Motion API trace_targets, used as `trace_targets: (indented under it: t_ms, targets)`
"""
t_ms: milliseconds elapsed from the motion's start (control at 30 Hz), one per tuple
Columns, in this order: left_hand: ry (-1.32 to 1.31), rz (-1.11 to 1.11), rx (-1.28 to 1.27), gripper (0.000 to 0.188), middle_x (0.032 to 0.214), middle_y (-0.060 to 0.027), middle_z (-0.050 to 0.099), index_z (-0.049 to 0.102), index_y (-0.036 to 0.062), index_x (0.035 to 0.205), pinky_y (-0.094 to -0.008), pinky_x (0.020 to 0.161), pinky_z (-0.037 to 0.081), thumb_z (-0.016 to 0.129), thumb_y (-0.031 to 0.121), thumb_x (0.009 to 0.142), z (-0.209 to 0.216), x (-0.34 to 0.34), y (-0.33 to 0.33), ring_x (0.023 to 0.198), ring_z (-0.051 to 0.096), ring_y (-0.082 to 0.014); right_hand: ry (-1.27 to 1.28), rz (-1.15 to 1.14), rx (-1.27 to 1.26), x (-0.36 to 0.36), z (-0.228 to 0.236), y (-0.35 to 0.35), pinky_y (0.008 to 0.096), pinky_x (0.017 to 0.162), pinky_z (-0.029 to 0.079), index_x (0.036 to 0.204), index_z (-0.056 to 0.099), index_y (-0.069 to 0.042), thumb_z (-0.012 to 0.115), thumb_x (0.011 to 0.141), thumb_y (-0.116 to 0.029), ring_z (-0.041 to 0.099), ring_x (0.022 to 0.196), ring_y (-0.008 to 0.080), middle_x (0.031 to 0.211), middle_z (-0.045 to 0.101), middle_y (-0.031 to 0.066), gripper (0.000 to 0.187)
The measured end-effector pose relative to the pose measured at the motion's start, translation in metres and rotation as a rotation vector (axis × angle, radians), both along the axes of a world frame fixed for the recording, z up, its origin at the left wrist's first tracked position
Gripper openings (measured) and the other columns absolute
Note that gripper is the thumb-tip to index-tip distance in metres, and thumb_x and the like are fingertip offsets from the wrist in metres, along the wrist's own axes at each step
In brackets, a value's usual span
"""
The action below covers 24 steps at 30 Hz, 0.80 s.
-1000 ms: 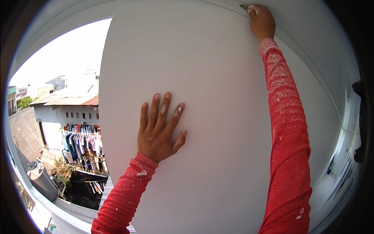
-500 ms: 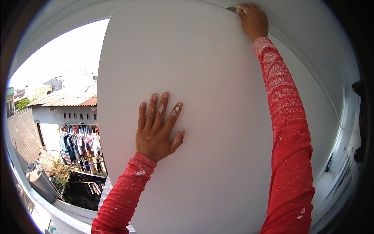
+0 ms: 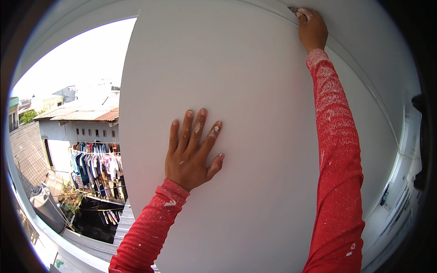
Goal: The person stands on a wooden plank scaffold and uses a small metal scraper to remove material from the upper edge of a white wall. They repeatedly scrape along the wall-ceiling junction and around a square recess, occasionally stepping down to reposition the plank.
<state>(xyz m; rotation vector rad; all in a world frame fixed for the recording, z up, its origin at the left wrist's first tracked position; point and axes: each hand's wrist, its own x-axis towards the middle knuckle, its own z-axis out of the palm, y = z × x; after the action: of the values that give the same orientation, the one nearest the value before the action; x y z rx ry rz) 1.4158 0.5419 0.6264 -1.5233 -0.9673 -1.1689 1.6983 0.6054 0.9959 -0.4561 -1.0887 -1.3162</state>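
A large white board [image 3: 255,91] stands upright in front of me and fills most of the view. My left hand [image 3: 192,152] lies flat against its middle, fingers spread, with white flecks on the skin. My right hand [image 3: 312,28] reaches up to the board's top edge and is closed on a small grey blade tool [image 3: 293,9], whose tip touches that edge. Both arms wear red sleeves speckled with white.
To the left of the board is an open view outdoors: rooftops [image 3: 86,113], a building with hanging laundry [image 3: 93,164] and a drop below. A white ceiling [image 3: 364,41] and white wall [image 3: 400,182] lie at the upper right and right.
My right hand with the blade tool has shifted slightly left along the board's top edge. My left hand stays flat on the board.
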Motion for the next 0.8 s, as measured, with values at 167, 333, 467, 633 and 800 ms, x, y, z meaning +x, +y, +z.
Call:
trace_targets:
  t_ms: [167, 333, 467, 633, 800]
  targets:
    - [-0.007, 0.015, 0.004, 0.06, 0.162, -0.0141, 0.038, 0.056, 0.023, 0.146, -0.0574, 0.124, 0.019, 0.061, 0.047, 0.091, -0.001, -0.001, 0.004, 0.154, 0.026, -0.0362, -0.047, -0.073, -0.007, 0.009, -0.004, 0.004, 0.0389, 0.094, 0.052, 0.108, 0.076, -0.011, 0.062, 0.098, -0.026, 0.066, 0.106, 0.0282, 0.109, 0.073, 0.0061, 0.022]
    - [-0.015, 0.009, -0.006, 0.06, 0.162, -0.0137, 0.039, 0.055, 0.0232, 0.146, -0.0574, 0.124, 0.019, 0.06, 0.047, 0.091, -0.001, -0.001, 0.005, 0.154, 0.027, -0.0362, -0.051, -0.22, 0.019, 0.012, -0.008, 0.003, 0.041, 0.099, 0.049, 0.105, 0.077, -0.012, 0.063, 0.097, -0.024, 0.063, 0.109, 0.0252, 0.108, 0.073, 0.0033, 0.019]
    - [-0.017, 0.016, -0.005, 0.06, 0.162, -0.0136, 0.038, 0.054, 0.0237, 0.147, -0.0571, 0.124, 0.019, 0.06, 0.047, 0.092, -0.001, -0.001, 0.003, 0.154, 0.027, -0.0361, -0.058, -0.277, 0.041, 0.007, -0.005, 0.0, 0.0402, 0.096, 0.051, 0.105, 0.077, -0.012, 0.064, 0.097, -0.026, 0.065, 0.106, 0.0262, 0.109, 0.074, 0.0038, 0.021]
    - [-0.014, 0.016, -0.017, 0.061, 0.162, -0.0133, 0.038, 0.053, 0.0238, 0.148, -0.0571, 0.124, 0.018, 0.06, 0.047, 0.091, 0.0, -0.001, 0.001, 0.154, 0.027, -0.0359, -0.041, -0.147, 0.051, -0.004, 0.004, 0.002, 0.0406, 0.096, 0.051, 0.105, 0.077, -0.012, 0.064, 0.097, -0.027, 0.065, 0.106, 0.0266, 0.109, 0.075, 0.0044, 0.022]
    - [-0.015, 0.03, -0.019, 0.062, 0.162, -0.0126, 0.038, 0.053, 0.0245, 0.149, -0.057, 0.125, 0.018, 0.06, 0.047, 0.091, 0.0, -0.002, 0.002, 0.154, 0.027, -0.0357, -0.051, -0.173, 0.114, -0.018, 0.007, 0.004, 0.0412, 0.097, 0.051, 0.106, 0.078, -0.011, 0.064, 0.097, -0.027, 0.065, 0.108, 0.0265, 0.109, 0.075, 0.0051, 0.023]
